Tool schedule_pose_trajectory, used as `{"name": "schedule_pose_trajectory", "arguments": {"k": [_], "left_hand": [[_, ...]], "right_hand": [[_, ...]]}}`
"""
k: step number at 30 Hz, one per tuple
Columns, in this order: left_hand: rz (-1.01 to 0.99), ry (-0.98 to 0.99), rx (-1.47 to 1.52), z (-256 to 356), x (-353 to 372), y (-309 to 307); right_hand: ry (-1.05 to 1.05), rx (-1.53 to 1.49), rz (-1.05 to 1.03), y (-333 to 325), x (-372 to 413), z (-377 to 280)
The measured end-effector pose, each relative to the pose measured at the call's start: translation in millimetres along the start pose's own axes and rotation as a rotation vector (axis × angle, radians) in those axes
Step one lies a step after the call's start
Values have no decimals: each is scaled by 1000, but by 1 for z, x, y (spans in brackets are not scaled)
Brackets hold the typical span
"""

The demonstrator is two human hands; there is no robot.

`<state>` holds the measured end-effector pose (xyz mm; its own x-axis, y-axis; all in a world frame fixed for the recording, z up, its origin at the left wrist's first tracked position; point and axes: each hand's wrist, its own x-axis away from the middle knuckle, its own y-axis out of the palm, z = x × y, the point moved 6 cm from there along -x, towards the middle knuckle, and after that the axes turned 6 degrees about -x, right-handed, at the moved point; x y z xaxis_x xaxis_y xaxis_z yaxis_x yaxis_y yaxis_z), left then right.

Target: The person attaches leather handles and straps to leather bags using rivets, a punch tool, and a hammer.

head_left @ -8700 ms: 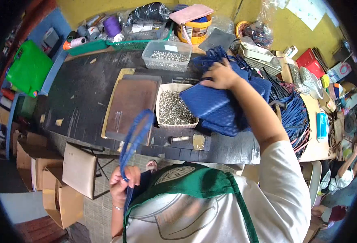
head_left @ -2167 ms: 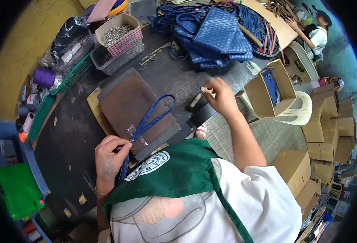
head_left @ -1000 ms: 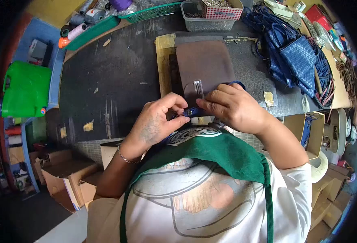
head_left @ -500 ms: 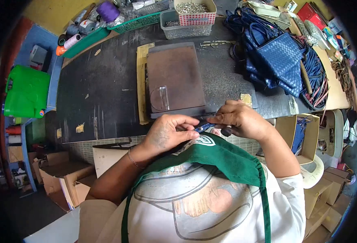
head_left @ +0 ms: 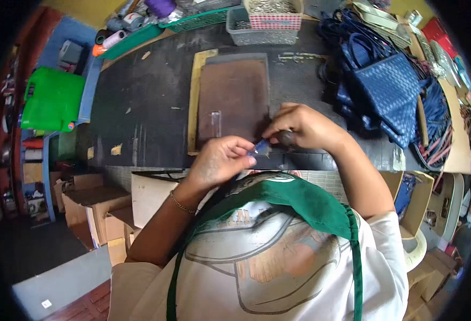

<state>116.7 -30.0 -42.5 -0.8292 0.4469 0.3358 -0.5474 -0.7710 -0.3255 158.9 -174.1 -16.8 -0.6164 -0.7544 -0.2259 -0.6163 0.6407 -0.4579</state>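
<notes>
The left hand (head_left: 214, 163) pinches a narrow, dark-blue strap (head_left: 261, 145) near the flat brown rectangular board (head_left: 233, 91); the right hand (head_left: 313, 128) is beside it, its grip too blurred to tell; likely light and pliant, the strap should steady best pinched near its end.

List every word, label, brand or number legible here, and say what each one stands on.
No text can be read with certainty.
Checked tub: faint lettering on its front, too blurred to read.
White shirt: partial letters above the printed drawing, folded and too unclear to read.
Green apron: a pale print near its upper edge, foreshortened and illegible.
</notes>
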Motion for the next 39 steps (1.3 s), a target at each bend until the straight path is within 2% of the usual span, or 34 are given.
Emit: {"name": "schedule_pose_trajectory", "arguments": {"k": [1,2,3,5,7,9,12,14,15,17,18,19,21,23,25,27,28,29,30,31,33,34,36,37,38,39], "left_hand": [[-129,-46,288,-7,7,10],[-183,-64,395,-13,16,16],[-205,-29,474,-13,28,16],[-183,-139,653,-35,62,12],[-145,-511,607,-29,105,11],[-157,-40,774,-50,155,6],[-79,65,725,-42,189,1],[25,164,374,-27,189,-14],[29,177,372,-18,191,-21],[59,114,-173,-2,195,-43],[155,196,-481,15,189,-52],[130,225,-489,22,188,-64],[203,285,-714,30,188,-99],[504,503,-948,30,205,-147],[739,508,-1021,26,202,-195],[756,548,-1090,28,173,-224],[701,452,-967,14,154,-237],[641,356,-850,-6,133,-246],[576,395,-877,-24,115,-249],[552,367,-780,-46,103,-258],[371,401,-717,-64,88,-259],[360,411,-711,-64,86,-259],[444,398,-979,-55,90,-258],[547,449,-953,-32,87,-245],[653,490,-925,-2,80,-219],[481,580,-939,18,66,-179]], "right_hand": [[-53,49,10,-2,1,-11],[-92,55,12,-5,0,-19],[-117,67,7,-7,-1,-25],[-114,119,-12,-8,-5,-29],[-86,136,-46,-6,-6,-28],[-9,171,-68,-4,0,-22],[32,67,0,6,11,-11],[39,133,29,12,12,-14],[34,157,49,15,12,-13],[83,186,77,22,9,-16],[112,207,67,27,7,-17],[144,234,59,29,5,-18],[128,226,166,30,-3,-18],[57,135,254,31,-11,-19],[81,79,334,35,-24,-23],[105,130,425,39,-34,-17],[127,138,450,41,-39,-11],[138,272,468,43,-43,-6],[152,404,483,47,-46,-6],[176,405,504,50,-47,-7],[204,447,460,55,-52,-14],[258,450,434,59,-54,-15],[242,490,455,59,-55,-16],[216,517,468,61,-56,-18],[277,563,461,59,-54,-13],[273,567,448,60,-55,-16]]}}
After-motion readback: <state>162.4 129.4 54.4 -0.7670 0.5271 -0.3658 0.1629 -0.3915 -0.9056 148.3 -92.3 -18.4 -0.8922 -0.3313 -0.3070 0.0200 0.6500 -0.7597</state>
